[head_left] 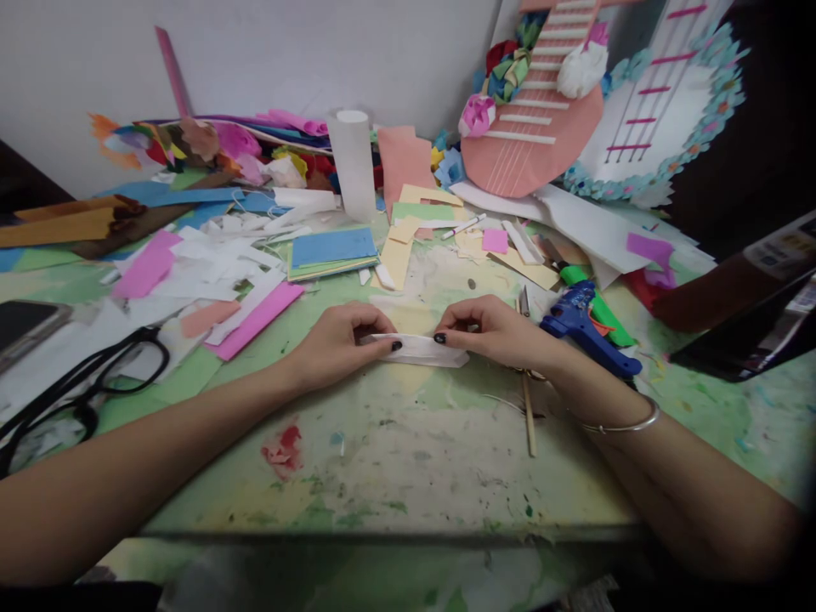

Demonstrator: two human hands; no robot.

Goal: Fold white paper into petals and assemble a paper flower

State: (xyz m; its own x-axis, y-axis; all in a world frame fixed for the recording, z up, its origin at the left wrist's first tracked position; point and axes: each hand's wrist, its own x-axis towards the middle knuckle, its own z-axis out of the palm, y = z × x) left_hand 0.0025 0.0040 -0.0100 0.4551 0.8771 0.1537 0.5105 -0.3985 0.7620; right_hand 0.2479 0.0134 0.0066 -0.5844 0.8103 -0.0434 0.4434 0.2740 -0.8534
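Note:
A narrow folded strip of white paper [421, 350] lies across the middle of the table, held by both hands. My left hand [348, 336] pinches its upper edge near the left end, thumb in front. On the right part, my right hand [488, 333] pinches the same edge, its thumb close to the other thumb. Pale yellow paper [411, 320] shows just behind the strip. Beside my right wrist lie a thin wooden stick [529, 416] and scissors [524, 302], partly hidden by the hand. A blue glue gun [590, 327] rests to the right of them.
White paper scraps [217, 255] and pink paper [255, 321] cover the left side, near black glasses [82, 382] and a phone [29, 327]. A stack of coloured paper [333, 252], a white paper tube [354, 166] and a pink paper guitar [532, 127] stand behind.

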